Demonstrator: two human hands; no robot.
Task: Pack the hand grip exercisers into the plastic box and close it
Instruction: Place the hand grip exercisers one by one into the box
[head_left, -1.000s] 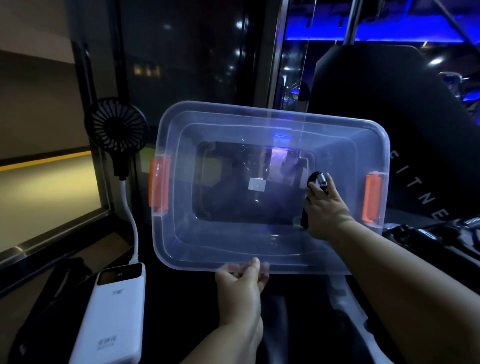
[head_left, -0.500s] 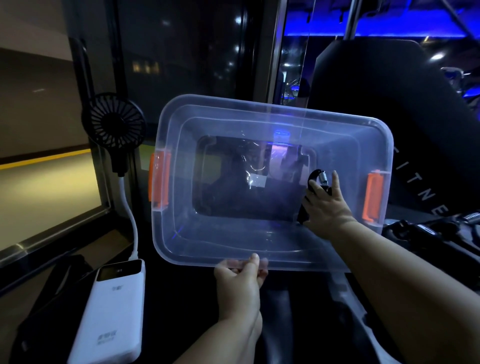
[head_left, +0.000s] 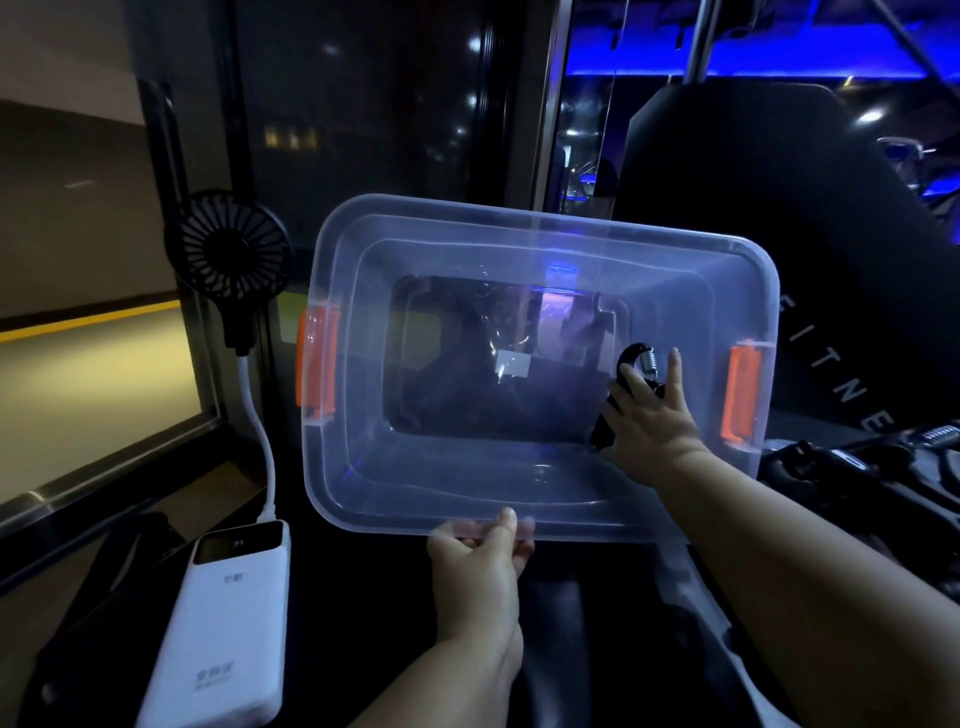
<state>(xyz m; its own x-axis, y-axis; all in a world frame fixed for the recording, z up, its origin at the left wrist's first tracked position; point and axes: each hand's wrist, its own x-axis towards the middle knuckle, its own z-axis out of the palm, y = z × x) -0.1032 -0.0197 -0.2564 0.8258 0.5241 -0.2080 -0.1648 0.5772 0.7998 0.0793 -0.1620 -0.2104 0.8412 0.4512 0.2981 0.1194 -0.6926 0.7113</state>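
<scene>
The clear plastic box (head_left: 540, 499) is tipped up so its open top faces the person, and it looks light and a bit bendy, so one hand can hold it. The left hand (head_left: 480, 566) pinches the near rim with the thumb on top. That is a good spot, but the smooth rim could slip. The right hand (head_left: 652, 426) is inside the box, near the right end. It holds a hand grip exerciser (head_left: 644, 361) between thumb and fingers, close to the box's bottom. The exerciser looks hard and a little heavy, with black handles and a shiny metal spring. The handles are the best place to hold it. More exercisers (head_left: 878, 460) lie on the dark surface just right of the box. The box has an orange latch (head_left: 316, 364) on each short end. A small white sticker (head_left: 513, 365) on the box's bottom shows no words I can read. The white power bank (head_left: 223, 629) has small grey writing, too tiny to read. The black machine (head_left: 753, 208) behind shows pale letters that look like "ITNE", part of a longer word.
</scene>
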